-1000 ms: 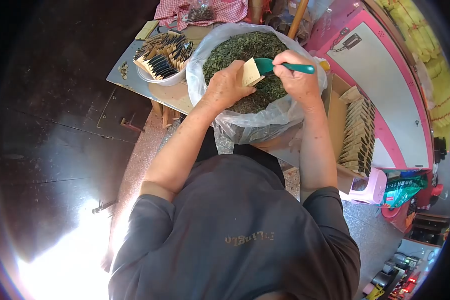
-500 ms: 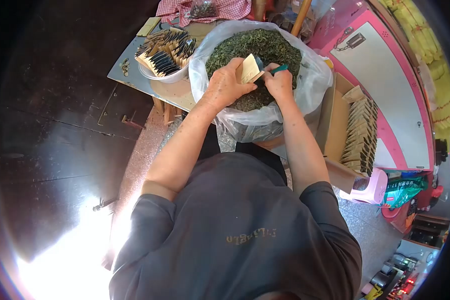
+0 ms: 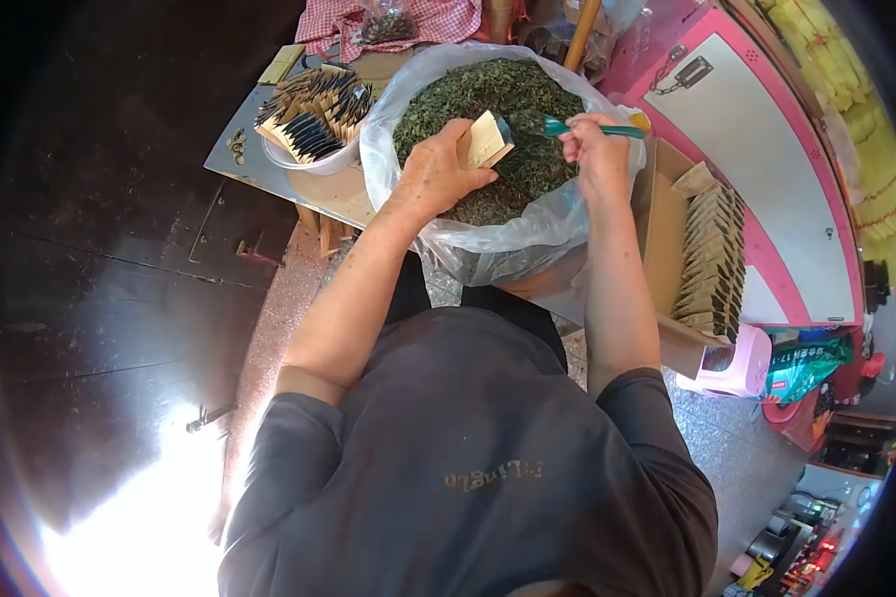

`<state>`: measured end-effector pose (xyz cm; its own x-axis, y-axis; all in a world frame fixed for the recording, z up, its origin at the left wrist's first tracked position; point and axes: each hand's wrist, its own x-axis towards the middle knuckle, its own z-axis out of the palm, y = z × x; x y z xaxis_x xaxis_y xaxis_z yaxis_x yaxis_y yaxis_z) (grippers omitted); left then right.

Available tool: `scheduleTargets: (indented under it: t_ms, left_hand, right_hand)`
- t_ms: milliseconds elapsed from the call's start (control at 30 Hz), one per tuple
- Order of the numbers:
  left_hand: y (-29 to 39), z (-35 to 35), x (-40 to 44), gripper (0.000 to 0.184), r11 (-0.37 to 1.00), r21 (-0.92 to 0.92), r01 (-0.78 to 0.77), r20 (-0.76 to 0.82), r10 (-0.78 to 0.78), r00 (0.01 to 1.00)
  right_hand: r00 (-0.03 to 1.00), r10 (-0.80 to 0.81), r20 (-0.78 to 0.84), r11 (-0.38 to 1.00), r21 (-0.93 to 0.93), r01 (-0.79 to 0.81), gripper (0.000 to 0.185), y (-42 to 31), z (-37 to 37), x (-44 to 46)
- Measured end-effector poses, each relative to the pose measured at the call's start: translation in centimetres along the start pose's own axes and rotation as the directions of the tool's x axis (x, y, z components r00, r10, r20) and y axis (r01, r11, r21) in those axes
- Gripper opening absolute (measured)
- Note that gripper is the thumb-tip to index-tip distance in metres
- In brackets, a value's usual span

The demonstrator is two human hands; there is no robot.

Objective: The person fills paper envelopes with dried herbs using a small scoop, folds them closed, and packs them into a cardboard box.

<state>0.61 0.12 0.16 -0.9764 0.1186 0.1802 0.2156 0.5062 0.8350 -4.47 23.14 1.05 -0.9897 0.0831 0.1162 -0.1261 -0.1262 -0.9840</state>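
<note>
My left hand (image 3: pixel 435 177) grips a small paper packet (image 3: pixel 488 140), its dark open end facing right, over a wide bowl lined with a clear plastic bag (image 3: pixel 383 134). Dried green leaves (image 3: pixel 493 82) fill the bowl. On the right, my right hand (image 3: pixel 599 157) is closed round the handle of a green spoon (image 3: pixel 622 130); the spoon's head points left, a short gap from the packet. To the left, a white tub (image 3: pixel 331 163) holds many similar packets (image 3: pixel 314 111).
A cardboard box (image 3: pixel 664 214) with a row of packets (image 3: pixel 712 259) stands at the right, beside a pink and white cabinet (image 3: pixel 727 99). A checked cloth (image 3: pixel 448 22) lies at the table's back. A pink stool (image 3: pixel 742 370) is lower right.
My right hand has drawn back to the right with the spoon, away from the packet. My left hand still holds the packet. The whole view has shifted slightly.
</note>
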Motion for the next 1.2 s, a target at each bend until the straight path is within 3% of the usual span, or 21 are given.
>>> scheduleTargets:
  t_ms: [233, 533, 600, 633, 733, 767, 833, 933, 1067, 1133, 1200]
  left_hand:
    - [0.6, 0.1, 0.5, 0.065, 0.993, 0.116, 0.018, 0.059, -0.025, 0.998]
    - [0.7, 0.4, 0.4, 0.067, 0.989, 0.146, -0.009, 0.049, 0.002, 0.999]
    - [0.7, 0.4, 0.1, 0.068, 0.992, 0.129, -0.001, 0.056, -0.006, 0.998]
    - [0.8, 0.3, 0.2, 0.068, 0.994, 0.110, 0.000, 0.051, -0.006, 0.999]
    - [0.6, 0.4, 0.0, 0.068, 0.998, 0.044, -0.044, 0.025, 0.043, 0.999]
    - [0.6, 0.5, 0.1, 0.068, 0.998, 0.044, -0.042, 0.026, 0.041, 0.999]
    - [0.5, 0.4, 0.1, 0.062, 0.998, 0.066, 0.004, 0.032, -0.006, 0.999]
    - [0.0, 0.3, 0.0, 0.061, 0.999, 0.026, -0.032, 0.015, 0.032, 0.999]
    - [-0.2, 0.3, -0.1, 0.061, 1.000, 0.010, -0.015, 0.005, 0.015, 1.000]
    - [-0.4, 0.3, 0.1, 0.061, 1.000, -0.009, -0.024, 0.009, 0.024, 1.000]
    - [-0.4, 0.3, 0.0, 0.061, 1.000, -0.009, -0.017, 0.012, 0.017, 1.000]
  right_hand:
    - [0.997, -0.080, 0.006, 0.992, 0.099, 0.079, 0.007, -2.7, 0.2, -0.9]
    - [0.993, -0.073, 0.090, 0.968, -0.234, 0.092, 0.005, -2.4, 2.6, -1.8]
    - [0.927, -0.284, 0.246, 0.810, -0.456, 0.369, 0.005, -1.6, 3.3, -1.9]
    - [0.887, -0.342, 0.309, 0.773, -0.445, 0.453, 0.005, -1.7, 3.9, -2.2]
    - [0.777, -0.397, 0.489, 0.589, -0.513, 0.624, 0.002, -3.4, 5.5, -3.6]
    - [0.778, -0.396, 0.489, 0.590, -0.513, 0.623, 0.002, -3.7, 5.7, -3.6]
    - [0.577, -0.490, 0.653, 0.411, -0.410, 0.814, 0.003, -3.8, 6.1, -3.4]
    - [0.622, -0.526, 0.580, 0.427, -0.453, 0.783, 0.004, -5.0, 5.6, -3.6]
    - [0.786, -0.501, 0.363, 0.636, -0.462, 0.619, 0.003, -6.0, 3.4, -3.4]
    - [0.779, -0.520, 0.351, 0.651, -0.428, 0.627, 0.003, -5.8, 2.0, -2.6]
    - [0.893, -0.397, 0.214, 0.741, -0.500, 0.449, 0.003, -4.0, 0.9, -1.7]
